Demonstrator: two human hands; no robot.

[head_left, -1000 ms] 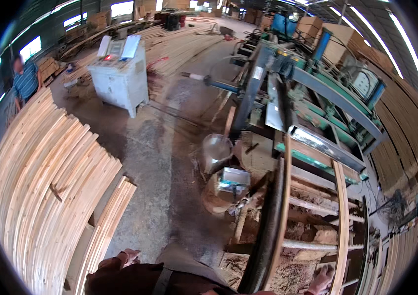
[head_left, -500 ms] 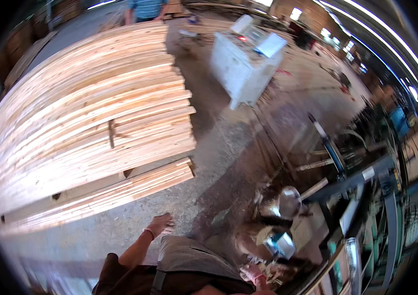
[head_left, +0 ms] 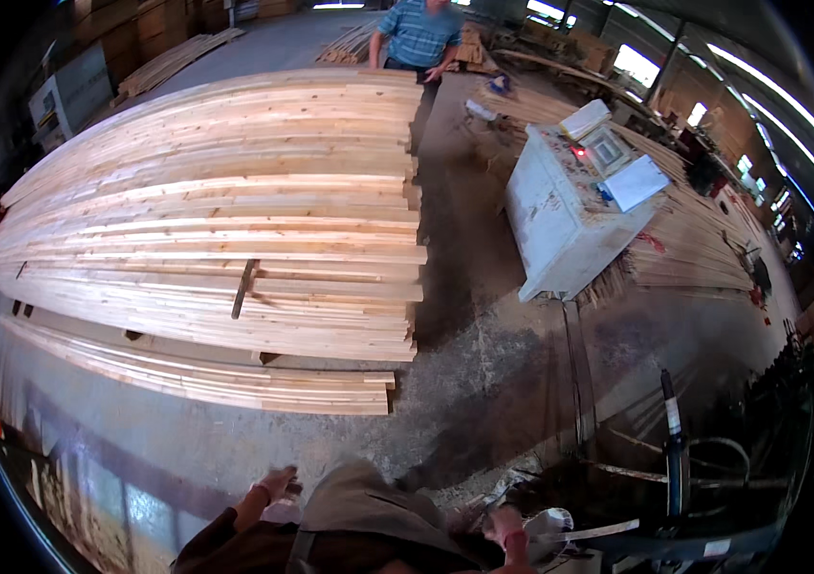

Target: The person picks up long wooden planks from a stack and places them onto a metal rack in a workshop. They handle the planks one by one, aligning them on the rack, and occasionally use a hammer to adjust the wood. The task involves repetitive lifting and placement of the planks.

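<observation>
My left hand (head_left: 279, 484) hangs in front of my left thigh, above the concrete floor. Its fingers look loosely apart, with nothing visible in them. Down by my right leg is my right hand (head_left: 504, 525); blur and its angle hide how the fingers lie. A thin pale strip (head_left: 598, 531) shows just right of that hand, and I cannot tell whether they touch. Ahead and to the left spreads a wide stack of long light wooden boards (head_left: 225, 220). A narrower row of boards (head_left: 235, 386) lies low along its near side.
A dark short stick (head_left: 243, 289) rests on the stack. Past the boards stands a person in a blue shirt (head_left: 419, 36). A whitish control cabinet (head_left: 565, 220) stands to the right. Machine parts with a metal bar (head_left: 675, 445) fill the lower right.
My view has swung right, so the boards and cabinet sit differently and more of the person shows. The round shiny machine part at lower right has mostly dropped from sight. Both hands hang low throughout.
</observation>
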